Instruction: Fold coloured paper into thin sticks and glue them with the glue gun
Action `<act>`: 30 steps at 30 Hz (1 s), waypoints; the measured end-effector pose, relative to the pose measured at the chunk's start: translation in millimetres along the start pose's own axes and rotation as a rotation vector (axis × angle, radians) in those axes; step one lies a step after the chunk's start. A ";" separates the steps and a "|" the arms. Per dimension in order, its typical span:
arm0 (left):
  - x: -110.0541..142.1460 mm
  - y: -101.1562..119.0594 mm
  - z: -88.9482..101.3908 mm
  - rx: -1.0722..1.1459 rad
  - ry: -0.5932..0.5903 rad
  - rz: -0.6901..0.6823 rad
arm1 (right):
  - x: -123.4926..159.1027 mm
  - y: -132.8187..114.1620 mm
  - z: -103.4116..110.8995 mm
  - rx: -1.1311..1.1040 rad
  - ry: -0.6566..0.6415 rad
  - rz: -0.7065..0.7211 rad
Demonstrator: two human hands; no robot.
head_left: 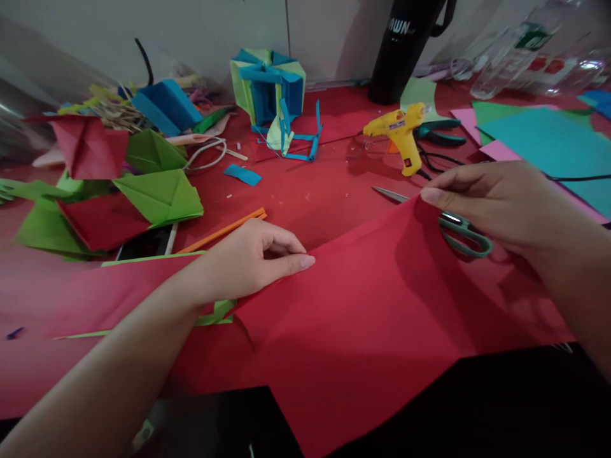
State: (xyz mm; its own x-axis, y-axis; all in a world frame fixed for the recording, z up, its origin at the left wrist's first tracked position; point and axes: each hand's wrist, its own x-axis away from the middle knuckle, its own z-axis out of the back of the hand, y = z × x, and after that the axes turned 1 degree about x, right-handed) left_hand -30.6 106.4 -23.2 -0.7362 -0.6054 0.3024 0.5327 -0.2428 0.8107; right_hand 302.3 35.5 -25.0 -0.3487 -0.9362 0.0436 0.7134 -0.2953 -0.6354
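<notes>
Head view: I take the step in hand to be lifting and steadying the sheet (358, 331), lower middle of the frame; my left hand (258, 257) pinches its upper edge near centre, my right hand (496, 200) pinches its raised upper right part; the next move, I judge, calls for firm pinches and clearance from the scissors (459, 224) beside my right hand; the sheet overhangs the table's (315, 197) near edge; open room lies mid-frame, below the glue gun (398, 133).

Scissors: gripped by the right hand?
No, the right hand pinches the edge of the red sheet, while the scissors lie on the table.
</notes>
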 end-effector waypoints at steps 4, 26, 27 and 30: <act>0.7 -0.4 2.1 -0.033 0.003 -0.014 | -4.5 12.4 1.4 0.041 0.010 0.013; 2.9 -8.8 16.1 -0.251 0.055 -0.032 | 2.0 3.9 -1.0 -0.175 0.014 -0.154; 3.1 -8.6 17.1 -0.255 0.056 -0.028 | 2.7 3.5 -0.6 -0.182 0.008 -0.152; 3.5 -6.8 19.0 -0.260 0.098 0.002 | 3.7 6.2 1.3 -0.168 -0.011 -0.122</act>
State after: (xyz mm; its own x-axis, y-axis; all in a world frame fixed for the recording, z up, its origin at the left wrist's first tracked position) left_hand -44.7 120.3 -18.2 -0.6978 -0.6737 0.2435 0.6326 -0.4200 0.6507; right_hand 306.2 29.9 -27.8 -0.4193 -0.8976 0.1363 0.5543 -0.3720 -0.7446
